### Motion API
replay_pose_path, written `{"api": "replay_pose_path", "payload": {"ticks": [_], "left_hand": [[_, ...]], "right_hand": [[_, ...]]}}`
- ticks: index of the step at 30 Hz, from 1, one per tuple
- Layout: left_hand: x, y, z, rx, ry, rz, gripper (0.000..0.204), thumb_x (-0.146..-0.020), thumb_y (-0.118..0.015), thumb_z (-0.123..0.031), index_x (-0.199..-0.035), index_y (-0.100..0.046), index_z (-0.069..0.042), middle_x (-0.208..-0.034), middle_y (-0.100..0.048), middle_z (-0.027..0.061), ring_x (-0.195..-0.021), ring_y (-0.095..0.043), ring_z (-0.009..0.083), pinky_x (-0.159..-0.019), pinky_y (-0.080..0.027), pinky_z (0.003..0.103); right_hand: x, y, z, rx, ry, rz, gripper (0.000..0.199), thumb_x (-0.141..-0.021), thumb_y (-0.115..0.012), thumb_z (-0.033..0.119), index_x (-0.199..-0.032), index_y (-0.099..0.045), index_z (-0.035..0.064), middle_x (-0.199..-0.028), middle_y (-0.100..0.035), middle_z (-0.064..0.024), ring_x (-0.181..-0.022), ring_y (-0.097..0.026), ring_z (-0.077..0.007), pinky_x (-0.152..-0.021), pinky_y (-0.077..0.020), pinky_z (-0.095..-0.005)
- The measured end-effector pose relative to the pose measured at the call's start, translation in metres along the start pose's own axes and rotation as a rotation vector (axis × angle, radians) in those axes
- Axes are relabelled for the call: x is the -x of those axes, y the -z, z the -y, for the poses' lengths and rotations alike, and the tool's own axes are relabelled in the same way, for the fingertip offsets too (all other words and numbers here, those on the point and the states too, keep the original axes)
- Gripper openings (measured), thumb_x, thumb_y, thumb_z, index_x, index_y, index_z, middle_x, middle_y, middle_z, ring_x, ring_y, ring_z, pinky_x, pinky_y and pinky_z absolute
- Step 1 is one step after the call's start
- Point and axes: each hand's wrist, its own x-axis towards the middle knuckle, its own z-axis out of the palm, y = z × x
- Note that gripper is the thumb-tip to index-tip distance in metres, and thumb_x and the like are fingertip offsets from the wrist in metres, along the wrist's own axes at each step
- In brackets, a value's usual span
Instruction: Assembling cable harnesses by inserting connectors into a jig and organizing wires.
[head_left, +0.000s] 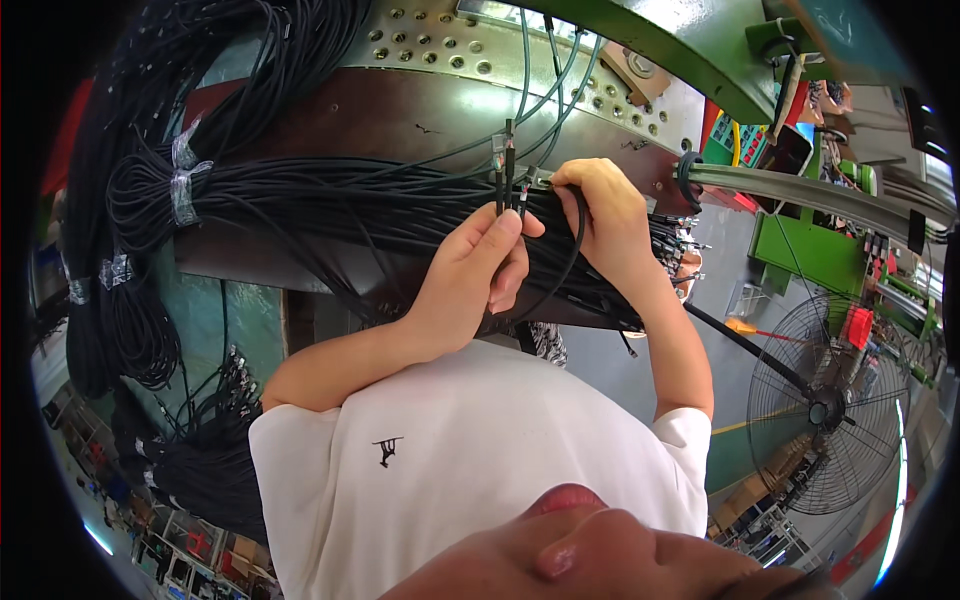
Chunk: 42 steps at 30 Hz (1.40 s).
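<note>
Fingers [508,228] pinching black cable ends [505,165], grey-taped cable bundle [300,205] behind

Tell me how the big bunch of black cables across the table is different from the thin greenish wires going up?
The black cable bundle is thick, made of many strands packed together, and lies sideways across the brown table. The greenish wires are only a few, loose and spread apart, curving upward toward the perforated metal plate. The left hand and right hand rest at the black bundle, not on the greenish wires. Both kinds are long, thin and bendy.
</note>
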Motion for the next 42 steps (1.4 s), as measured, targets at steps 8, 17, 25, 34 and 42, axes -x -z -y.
{"api": "replay_pose_path", "payload": {"ticks": [8,17,25,34,42], "left_hand": [[-0.002,0.003,0.001,0.036,0.029,0.019,0.029,-0.1,-0.038,-0.03,-0.095,-0.052,-0.005,-0.06,-0.043,-0.0003,-0.05,-0.035,0.0067,-0.046,-0.033,0.021],[-0.003,0.003,0.004,0.04,-0.015,0.048,0.029,-0.099,-0.041,-0.028,-0.096,-0.055,-0.003,-0.059,-0.045,-0.0024,-0.051,-0.04,0.0047,-0.048,-0.036,0.02],[-0.002,0.005,0.002,0.002,-0.003,0.08,0.028,-0.098,-0.044,-0.026,-0.092,-0.057,-0.002,-0.06,-0.045,-0.0024,-0.049,-0.04,0.0045,-0.047,-0.035,0.019],[-0.003,0.0,-0.014,-0.349,0.131,0.162,0.026,-0.096,-0.049,-0.029,-0.091,-0.054,-0.004,-0.057,-0.044,-0.0037,-0.044,-0.038,0.0036,-0.04,-0.03,0.02],[-0.003,-0.002,-0.016,-0.389,0.098,0.201,0.05,-0.1,-0.033,-0.04,-0.102,-0.056,0.004,-0.059,-0.05,0.0023,-0.046,-0.047,0.0067,-0.043,-0.038,0.02]], "right_hand": [[-0.006,0.003,0.001,0.09,0.065,0.069,0.024,-0.071,-0.066,-0.005,-0.093,-0.06,0.0028,-0.085,-0.06,-0.0098,-0.077,-0.058,-0.0274,-0.066,-0.0483,-0.0349],[-0.008,-0.007,-0.005,0.178,0.072,0.02,0.018,-0.073,-0.069,0.011,-0.074,-0.052,0.0064,-0.072,-0.05,-0.007,-0.068,-0.05,-0.0255,-0.059,-0.0437,-0.0355],[-0.009,-0.001,0.011,0.31,-0.01,0.168,0.022,-0.068,-0.065,0.0,-0.088,-0.06,0.0082,-0.079,-0.051,-0.0048,-0.075,-0.052,-0.0257,-0.061,-0.0458,-0.0365],[-0.022,0.027,0.008,0.5,0.382,-0.083,0.024,-0.07,-0.061,0.011,-0.094,-0.059,0.0078,-0.089,-0.056,-0.0022,-0.077,-0.056,-0.0181,-0.075,-0.0464,-0.0335],[-0.014,0.032,0.009,0.548,0.396,-0.076,0.022,-0.072,-0.061,0.011,-0.093,-0.059,0.0083,-0.088,-0.056,-0.0012,-0.076,-0.056,-0.0153,-0.075,-0.0459,-0.0326]]}}
